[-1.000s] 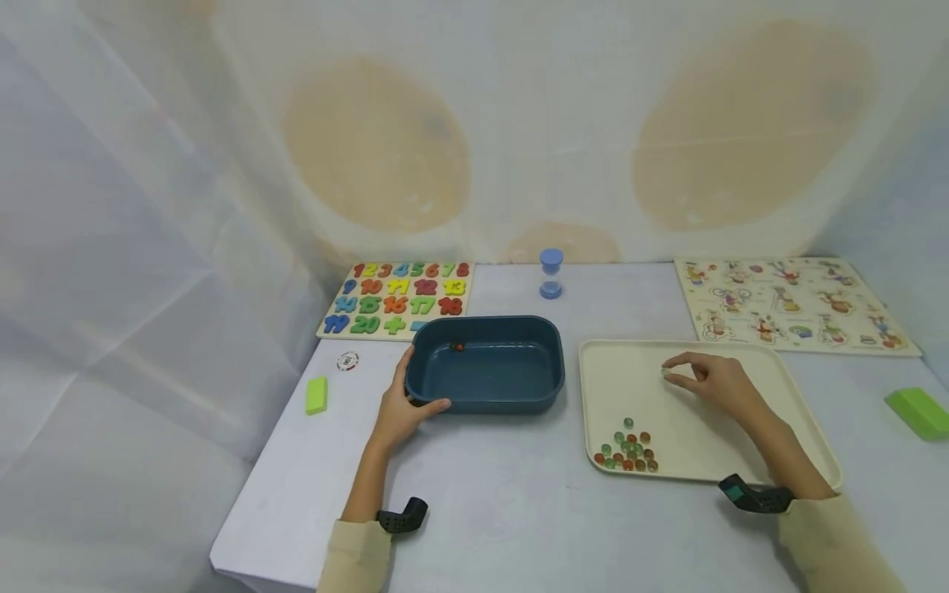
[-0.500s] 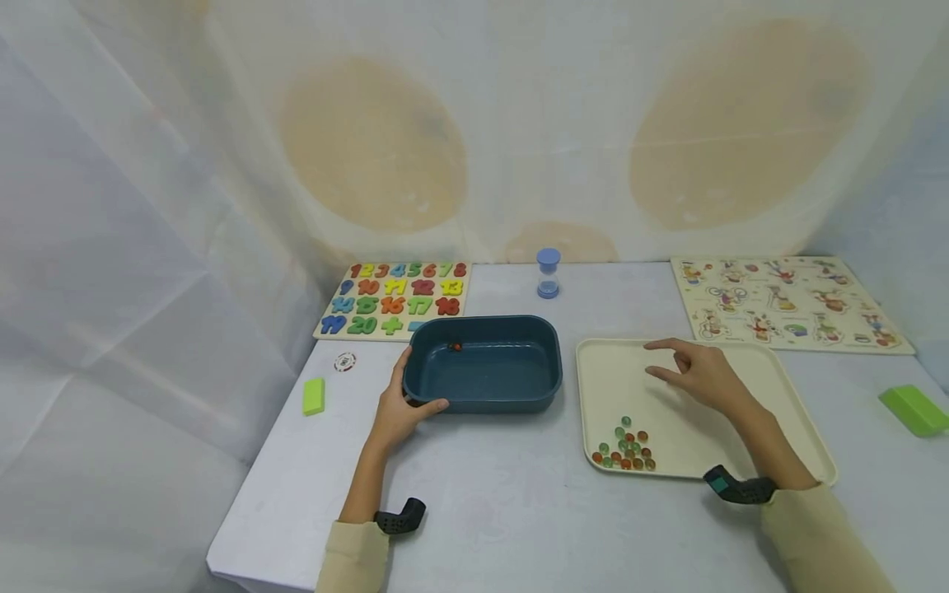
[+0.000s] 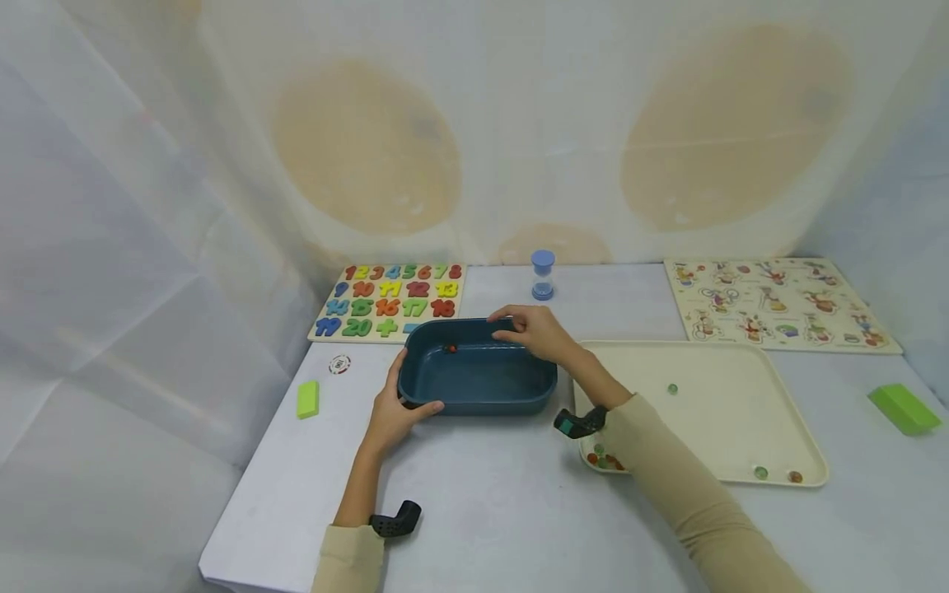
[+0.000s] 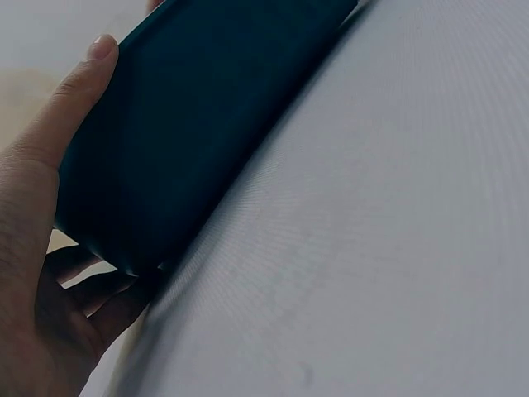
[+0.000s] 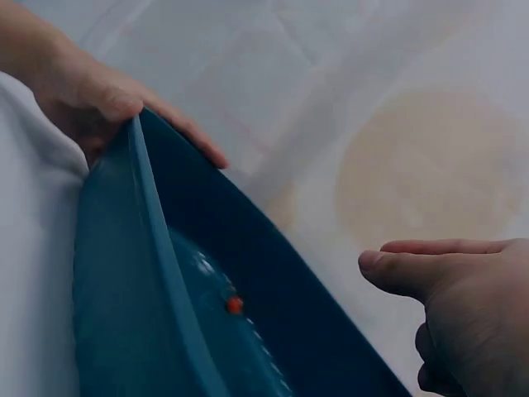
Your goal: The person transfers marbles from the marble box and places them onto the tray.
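My left hand (image 3: 389, 409) grips the left end of a dark blue oblong basin (image 3: 489, 408), its thumb along the near side. Inside, toward the back left, lies a small red marble (image 5: 235, 305). Over the basin's right rear part hovers my right hand (image 3: 535, 332), thumb and forefinger tips close together, the other fingers curled in the right wrist view. No marble shows at its fingertips, and I cannot tell whether one is hidden there. On the cream tray (image 3: 712, 428), a green marble (image 3: 672, 389) and others lie apart; my right sleeve hides part of the bunch.
A number puzzle board (image 3: 385, 305) stands behind the basin's left side, a picture puzzle board (image 3: 778, 305) behind the tray. A blue sand timer (image 3: 543, 274) is at the back. Left lie a chip (image 3: 339, 364) and a green block (image 3: 307, 399); another green block (image 3: 904, 409) sits right.
My right hand, which held a clear marble a second ago, has swung left from the tray to the basin. Several tray marbles have scattered right. The left hand keeps its grip.
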Available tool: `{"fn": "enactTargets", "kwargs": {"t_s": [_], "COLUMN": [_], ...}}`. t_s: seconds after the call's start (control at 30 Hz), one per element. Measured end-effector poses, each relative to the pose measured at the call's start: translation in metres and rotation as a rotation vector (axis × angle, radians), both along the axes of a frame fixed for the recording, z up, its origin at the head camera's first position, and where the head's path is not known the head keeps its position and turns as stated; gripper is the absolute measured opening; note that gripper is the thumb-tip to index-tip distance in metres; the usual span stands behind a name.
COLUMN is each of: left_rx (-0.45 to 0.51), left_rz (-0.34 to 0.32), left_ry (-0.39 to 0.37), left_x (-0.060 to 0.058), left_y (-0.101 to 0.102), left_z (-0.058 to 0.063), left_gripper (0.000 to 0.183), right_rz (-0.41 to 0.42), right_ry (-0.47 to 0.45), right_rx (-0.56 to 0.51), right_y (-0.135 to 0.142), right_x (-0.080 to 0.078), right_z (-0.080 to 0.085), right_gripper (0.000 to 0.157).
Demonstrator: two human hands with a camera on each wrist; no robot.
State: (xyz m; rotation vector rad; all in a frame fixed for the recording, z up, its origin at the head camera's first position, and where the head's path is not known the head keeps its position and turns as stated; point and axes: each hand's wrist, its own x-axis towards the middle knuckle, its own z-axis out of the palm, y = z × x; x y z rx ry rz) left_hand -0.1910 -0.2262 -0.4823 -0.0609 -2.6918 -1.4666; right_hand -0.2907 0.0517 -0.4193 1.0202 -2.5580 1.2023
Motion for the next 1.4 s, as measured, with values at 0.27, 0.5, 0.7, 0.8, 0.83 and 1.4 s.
{"fn": "enactTargets", "kwargs": {"t_s": [0.27, 0.5, 0.7, 0.8, 0.83, 1.4], "left_rx": [-0.003, 0.004, 0.011, 0.007, 0.005, 0.001], "left_rz": [0.003, -0.007, -0.015, -0.009, -0.006, 0.011], "left_ry": [0.002, 0.01, 0.011, 0.016, 0.017, 0.027], "left_x": [0.001, 0.0, -0.001, 0.0, 0.0, -0.001], "left_y": [-0.002, 0.0, 0.0, 0.0, 0.0, 0.001], "left_z": [0.001, -0.001, -0.002, -0.001, -0.001, -0.004], "left_gripper": [0.101, 0.103, 0.103, 0.104, 0.104, 0.103], "right_rz": [0.068, 0.029, -0.021, -0.046, -0.05, -0.015], "right_ry": [-0.153, -0.177, -0.182, -0.177, -0.177, 0.0], "right_rx": [0.155, 0.331, 0.356, 0.362, 0.373, 0.077], "right_y": [-0.063, -0.082, -0.086, -0.087, -0.088, 0.015], "right_x": [-0.022, -0.03, -0.03, -0.029, -0.029, 0.005], "right_z": [-0.01, -0.029, -0.037, -0.038, -0.039, 0.011], "right_gripper": [0.031, 0.031, 0.027, 0.025, 0.024, 0.021]}}
